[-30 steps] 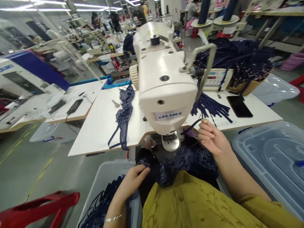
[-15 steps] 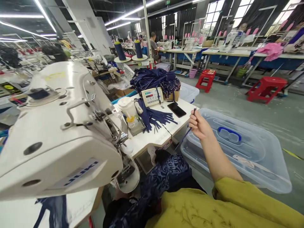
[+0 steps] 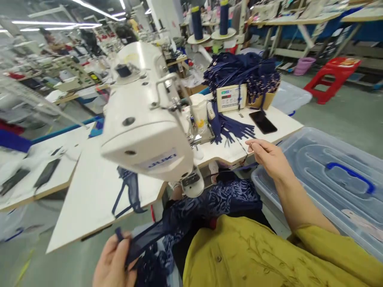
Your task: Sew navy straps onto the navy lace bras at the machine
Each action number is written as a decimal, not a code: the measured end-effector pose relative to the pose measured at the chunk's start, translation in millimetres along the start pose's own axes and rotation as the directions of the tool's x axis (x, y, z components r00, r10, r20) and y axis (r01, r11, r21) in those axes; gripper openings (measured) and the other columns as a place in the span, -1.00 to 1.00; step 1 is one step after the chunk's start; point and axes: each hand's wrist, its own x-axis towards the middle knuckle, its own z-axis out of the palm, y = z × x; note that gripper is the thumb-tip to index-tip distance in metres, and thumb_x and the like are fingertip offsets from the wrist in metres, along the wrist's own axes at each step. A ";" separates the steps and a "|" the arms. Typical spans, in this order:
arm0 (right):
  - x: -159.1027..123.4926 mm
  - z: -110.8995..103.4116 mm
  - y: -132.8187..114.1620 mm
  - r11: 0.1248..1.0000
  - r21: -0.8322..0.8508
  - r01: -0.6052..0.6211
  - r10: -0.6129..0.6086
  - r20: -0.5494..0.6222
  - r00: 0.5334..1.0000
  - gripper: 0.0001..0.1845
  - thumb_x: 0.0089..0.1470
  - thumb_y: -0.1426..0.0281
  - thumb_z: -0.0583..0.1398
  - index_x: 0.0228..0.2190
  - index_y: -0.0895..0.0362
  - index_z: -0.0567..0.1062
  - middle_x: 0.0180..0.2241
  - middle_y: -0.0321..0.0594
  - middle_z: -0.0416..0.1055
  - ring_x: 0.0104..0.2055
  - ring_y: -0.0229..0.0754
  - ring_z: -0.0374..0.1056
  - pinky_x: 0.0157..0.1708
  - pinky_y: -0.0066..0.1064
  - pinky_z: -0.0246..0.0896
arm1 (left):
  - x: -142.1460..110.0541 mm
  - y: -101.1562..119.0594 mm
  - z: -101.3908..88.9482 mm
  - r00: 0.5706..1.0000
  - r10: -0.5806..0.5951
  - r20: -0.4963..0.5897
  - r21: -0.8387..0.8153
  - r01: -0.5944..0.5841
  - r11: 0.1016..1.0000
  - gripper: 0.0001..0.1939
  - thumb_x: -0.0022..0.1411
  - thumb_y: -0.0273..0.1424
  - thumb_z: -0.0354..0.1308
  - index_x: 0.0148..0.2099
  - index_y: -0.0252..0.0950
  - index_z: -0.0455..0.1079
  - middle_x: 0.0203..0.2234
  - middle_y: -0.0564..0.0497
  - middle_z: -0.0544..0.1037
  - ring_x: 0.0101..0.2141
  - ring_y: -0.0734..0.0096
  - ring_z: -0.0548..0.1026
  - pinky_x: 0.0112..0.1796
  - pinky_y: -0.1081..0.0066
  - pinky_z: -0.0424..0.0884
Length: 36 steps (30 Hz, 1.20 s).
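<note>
The white table [image 3: 92, 187] carries a white sewing machine [image 3: 149, 139], which is standing on it. To the left of the machine, one dark blue lace garment [image 3: 132, 189] is lying, and its lower end reaches the front edge. To the right of the machine there is a white cup [image 3: 198, 109], partly hidden. Farther right are a control panel [image 3: 231, 99], a spread of dark blue straps [image 3: 235, 126] in front of it, a brown box [image 3: 269, 101] and a black phone [image 3: 263, 122].

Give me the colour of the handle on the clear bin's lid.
The handle is blue, best seen in the head view.
</note>
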 end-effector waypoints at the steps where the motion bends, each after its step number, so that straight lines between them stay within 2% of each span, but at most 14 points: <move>1: -6.8 11.6 1.7 0.998 -0.069 -0.012 0.017 0.082 0.997 -0.72 0.13 0.17 0.21 -0.16 0.02 0.54 -0.39 -0.32 0.43 -0.65 -0.44 0.04 -0.69 -0.51 -0.04 | -3.9 5.2 7.5 0.997 -0.006 0.077 -0.030 0.009 1.000 -0.47 -0.17 0.05 0.33 -0.28 -0.25 0.41 -0.49 0.10 0.51 -0.63 0.56 0.34 -0.70 0.60 0.18; 3: -23.1 36.5 3.8 0.987 -0.160 -0.026 0.070 0.274 0.959 -0.68 0.17 0.19 0.17 -0.06 0.02 0.47 -0.30 -0.27 0.49 -0.59 -0.39 0.21 -0.57 -0.47 0.19 | -13.4 13.9 28.2 0.979 0.018 0.201 -0.035 -0.011 0.999 -0.50 -0.12 0.01 0.34 -0.25 -0.27 0.43 -0.38 0.05 0.55 -0.51 0.48 0.43 -0.61 0.57 0.30; 4: -31.7 48.9 4.4 0.982 -0.185 -0.030 0.098 0.370 0.924 -0.67 0.18 0.20 0.16 -0.05 0.02 0.43 -0.28 -0.26 0.50 -0.56 -0.36 0.28 -0.50 -0.44 0.27 | -18.9 17.5 40.6 0.956 0.028 0.291 0.012 -0.032 0.999 -0.56 0.00 -0.02 0.28 -0.22 -0.26 0.43 -0.36 0.03 0.56 -0.49 0.47 0.44 -0.61 0.57 0.29; 6: -47.9 70.8 5.1 0.972 -0.236 -0.003 0.126 0.511 0.850 -0.70 0.17 0.20 0.16 -0.09 0.04 0.41 -0.28 -0.25 0.52 -0.49 -0.29 0.38 -0.38 -0.39 0.35 | -30.9 23.8 66.5 0.896 0.169 0.410 -0.006 -0.183 0.983 -0.72 0.20 -0.13 0.15 -0.26 -0.26 0.42 -0.50 0.07 0.53 -0.50 0.48 0.44 -0.54 0.56 0.33; 9: -64.3 91.5 5.5 0.928 -0.344 0.144 0.091 0.583 0.807 -0.81 0.15 0.24 0.17 -0.22 0.05 0.44 -0.29 -0.25 0.53 -0.31 -0.20 0.47 -0.24 -0.36 0.37 | -47.0 31.3 97.6 0.782 0.335 0.526 -0.065 -0.355 0.932 -0.81 0.29 -0.29 0.08 -0.14 -0.25 0.43 -0.54 0.10 0.50 -0.48 0.50 0.46 -0.42 0.53 0.37; 11: -69.2 96.6 5.5 0.902 -0.372 0.221 0.055 0.605 0.794 -0.84 0.17 0.27 0.15 -0.23 0.05 0.44 -0.27 -0.25 0.53 -0.24 -0.19 0.47 -0.21 -0.38 0.37 | -53.5 34.3 108.3 0.757 0.373 0.537 -0.062 -0.406 0.912 -0.80 0.30 -0.34 0.07 -0.07 -0.25 0.41 -0.52 0.10 0.51 -0.49 0.52 0.46 -0.42 0.54 0.36; 18: -73.5 96.5 3.5 0.877 -0.372 0.304 0.029 0.673 0.739 -0.84 0.21 0.30 0.11 -0.22 0.01 0.47 -0.27 -0.31 0.52 -0.27 -0.25 0.45 -0.28 -0.47 0.33 | -55.1 32.2 113.6 0.766 0.387 0.514 0.063 -0.484 0.873 -0.92 0.25 -0.41 0.08 -0.24 -0.26 0.39 -0.62 0.19 0.38 -0.60 0.59 0.31 -0.54 0.58 0.22; 21: -75.7 98.4 3.0 0.892 -0.346 0.291 0.028 0.685 0.728 -0.85 0.21 0.31 0.12 -0.25 0.01 0.50 -0.29 -0.31 0.52 -0.28 -0.24 0.45 -0.27 -0.45 0.32 | -54.7 27.7 116.4 0.781 0.437 0.447 0.169 -0.553 0.816 -0.94 0.22 -0.45 0.09 -0.24 -0.25 0.37 -0.64 0.22 0.34 -0.64 0.61 0.24 -0.56 0.58 0.16; 23: -76.3 98.6 3.5 0.913 -0.323 0.249 0.055 0.703 0.709 -0.84 0.20 0.31 0.13 -0.25 0.02 0.51 -0.34 -0.32 0.52 -0.33 -0.25 0.45 -0.30 -0.44 0.31 | -54.3 25.1 116.6 0.765 0.470 0.440 0.226 -0.602 0.766 -0.91 0.24 -0.47 0.06 -0.21 -0.24 0.37 -0.60 0.19 0.39 -0.61 0.60 0.28 -0.53 0.57 0.18; 26: -75.1 96.8 5.5 0.948 -0.300 0.109 0.155 0.729 0.667 -0.82 0.22 0.27 0.10 -0.26 0.04 0.49 -0.44 -0.33 0.48 -0.41 -0.29 0.42 -0.36 -0.45 0.31 | -53.3 23.5 113.4 0.681 0.526 0.509 0.243 -0.700 0.671 -0.87 0.29 -0.49 0.02 -0.17 -0.22 0.36 -0.48 0.14 0.49 -0.51 0.56 0.39 -0.46 0.56 0.24; 28: -73.6 95.6 7.4 0.964 -0.258 -0.059 0.235 0.732 0.639 -0.79 0.24 0.23 0.08 -0.22 0.06 0.43 -0.45 -0.32 0.47 -0.43 -0.30 0.42 -0.45 -0.48 0.30 | -52.9 23.6 110.3 0.617 0.564 0.548 0.222 -0.758 0.613 -0.87 0.33 -0.48 -0.01 -0.16 -0.21 0.35 -0.44 0.12 0.51 -0.46 0.54 0.42 -0.42 0.55 0.28; 32: -71.0 95.6 8.6 0.920 -0.182 -0.348 0.352 0.776 0.523 -0.74 0.21 0.18 0.11 -0.20 0.10 0.35 -0.44 -0.29 0.49 -0.46 -0.29 0.43 -0.65 -0.57 0.19 | -53.6 23.1 106.0 0.484 0.621 0.617 0.181 -0.855 0.487 -0.82 0.41 -0.42 -0.09 -0.12 -0.23 0.34 -0.44 0.07 0.48 -0.42 0.48 0.42 -0.38 0.50 0.31; 34: -69.6 95.9 5.9 0.910 -0.193 -0.368 0.364 0.796 0.484 -0.74 0.18 0.18 0.14 -0.25 0.12 0.36 -0.46 -0.27 0.50 -0.48 -0.29 0.43 -0.65 -0.56 0.22 | -54.2 21.6 105.4 0.427 0.641 0.637 0.165 -0.888 0.428 -0.80 0.42 -0.42 -0.13 -0.11 -0.25 0.33 -0.46 0.05 0.45 -0.44 0.47 0.40 -0.40 0.49 0.31; 36: -68.4 95.9 1.7 0.930 -0.235 -0.283 0.352 0.791 0.500 -0.77 0.18 0.21 0.13 -0.27 0.13 0.39 -0.46 -0.27 0.52 -0.54 -0.32 0.40 -0.63 -0.54 0.26 | -54.7 19.6 105.4 0.404 0.659 0.634 0.176 -0.905 0.386 -0.78 0.42 -0.43 -0.15 -0.11 -0.25 0.33 -0.48 0.05 0.42 -0.46 0.47 0.38 -0.42 0.49 0.30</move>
